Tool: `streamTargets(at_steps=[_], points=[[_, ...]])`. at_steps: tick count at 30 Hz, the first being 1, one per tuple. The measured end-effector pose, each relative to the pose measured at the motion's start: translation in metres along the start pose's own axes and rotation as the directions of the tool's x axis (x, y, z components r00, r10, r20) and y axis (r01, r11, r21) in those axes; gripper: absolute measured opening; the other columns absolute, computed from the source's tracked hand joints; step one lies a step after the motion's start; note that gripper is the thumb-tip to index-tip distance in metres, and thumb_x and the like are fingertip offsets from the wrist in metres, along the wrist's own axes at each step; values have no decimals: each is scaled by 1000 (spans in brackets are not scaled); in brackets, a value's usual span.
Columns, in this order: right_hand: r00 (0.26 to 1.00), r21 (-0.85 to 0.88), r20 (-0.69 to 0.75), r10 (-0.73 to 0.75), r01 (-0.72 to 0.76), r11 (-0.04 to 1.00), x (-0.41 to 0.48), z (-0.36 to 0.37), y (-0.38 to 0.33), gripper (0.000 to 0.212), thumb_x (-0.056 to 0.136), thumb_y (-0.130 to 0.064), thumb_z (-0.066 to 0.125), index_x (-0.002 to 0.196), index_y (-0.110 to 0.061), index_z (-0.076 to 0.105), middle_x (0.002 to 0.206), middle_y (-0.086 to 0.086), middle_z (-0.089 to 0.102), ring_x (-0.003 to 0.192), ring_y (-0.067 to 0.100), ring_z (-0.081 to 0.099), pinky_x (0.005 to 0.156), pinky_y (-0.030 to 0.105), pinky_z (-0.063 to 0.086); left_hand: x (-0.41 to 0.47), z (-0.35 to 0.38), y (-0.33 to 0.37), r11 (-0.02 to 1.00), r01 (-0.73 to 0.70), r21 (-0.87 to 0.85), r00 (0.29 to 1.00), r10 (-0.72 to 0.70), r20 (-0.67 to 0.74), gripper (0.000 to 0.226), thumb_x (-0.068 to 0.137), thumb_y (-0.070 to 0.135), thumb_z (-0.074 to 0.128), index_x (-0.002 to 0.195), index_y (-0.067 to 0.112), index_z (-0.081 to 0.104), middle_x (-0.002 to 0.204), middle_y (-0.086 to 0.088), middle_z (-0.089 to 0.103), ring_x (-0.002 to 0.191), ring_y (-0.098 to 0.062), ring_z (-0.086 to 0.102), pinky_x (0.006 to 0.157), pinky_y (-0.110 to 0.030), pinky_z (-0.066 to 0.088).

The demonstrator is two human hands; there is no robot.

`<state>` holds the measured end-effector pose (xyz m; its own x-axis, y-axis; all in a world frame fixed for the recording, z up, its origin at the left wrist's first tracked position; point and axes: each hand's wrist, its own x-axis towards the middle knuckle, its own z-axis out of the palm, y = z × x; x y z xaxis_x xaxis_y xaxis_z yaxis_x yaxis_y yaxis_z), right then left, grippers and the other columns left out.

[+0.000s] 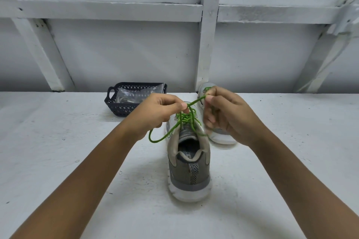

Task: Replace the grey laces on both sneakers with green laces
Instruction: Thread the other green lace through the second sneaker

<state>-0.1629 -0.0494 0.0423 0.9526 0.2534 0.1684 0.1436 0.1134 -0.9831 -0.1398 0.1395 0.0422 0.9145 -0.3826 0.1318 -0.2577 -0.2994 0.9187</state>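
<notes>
A grey sneaker (188,169) stands on the white table, heel toward me, with a green lace (184,118) threaded through its eyelets. My left hand (155,111) pinches one part of the green lace above the tongue, and a loop of it hangs down to the left of the shoe. My right hand (223,110) pinches the other end of the lace, raised up and to the right. Behind my right hand a second sneaker (219,134) lies mostly hidden; a bit of green lace shows at its far end.
A dark plastic basket (116,105) holding clear plastic wrapping sits at the back of the table, left of the shoes. A white wall with white beams rises right behind the table edge.
</notes>
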Motion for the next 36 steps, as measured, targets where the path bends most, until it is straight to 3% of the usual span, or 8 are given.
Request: streamTargets(at_steps=[2,5,9,13,17,26,31,36], points=[[1000,-294,-8,-29,25,955,-2,-7,-2,29,98,-14,45,71,-16,53,50,-1,37,41,12,30,41,19,27,2,-1,-1,1000,4,12,1000,-4,-14,19,92,18,56,80,16,70,46,20,52,37,-1,33,39,-9,24],[1000,-754,21,-12,24,656,-5,-21,-13,30,94,-37,48,70,-26,63,51,-3,43,46,12,38,50,24,31,4,-4,-3,1000,2,31,999,-1,-40,23,90,20,60,72,24,73,48,18,50,43,-1,34,40,-11,24],[998,-962,39,53,23,273,-5,-21,-15,35,88,-57,44,64,-34,55,55,-15,53,52,-4,50,53,22,38,5,-3,-3,996,-52,75,998,53,-19,21,90,18,60,73,24,72,47,22,52,46,6,45,41,-3,30],[989,-846,41,-144,111,522,3,-3,1,19,85,-43,63,97,-30,70,78,-19,64,77,-5,60,67,14,46,7,0,-2,993,-76,88,997,77,-3,17,90,16,60,76,20,70,45,23,50,44,10,47,42,-1,32],[987,-741,-7,-162,104,664,6,-4,12,12,88,-26,65,78,-30,68,55,-12,61,56,4,59,56,21,46,5,-3,-5,988,-85,131,996,86,1,11,86,26,65,78,25,72,48,26,53,48,11,49,44,-1,32],[962,-718,-269,-38,-174,674,-18,-43,43,17,92,-26,59,87,-23,74,36,-11,42,36,7,33,42,17,24,-17,-34,-58,934,114,337,990,-77,-119,10,82,29,71,73,33,74,78,20,70,66,4,60,61,-19,46],[972,-493,-233,16,-132,860,-22,-38,44,16,91,-23,59,85,-19,73,42,-9,38,40,7,30,41,17,26,-21,-30,-64,971,93,220,985,-57,-164,16,86,26,65,71,27,68,68,17,62,59,4,49,63,-24,39],[985,-62,-171,-15,5,998,-18,-8,39,27,81,-34,57,80,-7,62,80,12,63,46,12,51,41,22,43,-14,9,-43,971,-114,-210,960,54,-274,22,79,40,55,77,21,66,81,12,69,83,-1,62,81,-25,46]])
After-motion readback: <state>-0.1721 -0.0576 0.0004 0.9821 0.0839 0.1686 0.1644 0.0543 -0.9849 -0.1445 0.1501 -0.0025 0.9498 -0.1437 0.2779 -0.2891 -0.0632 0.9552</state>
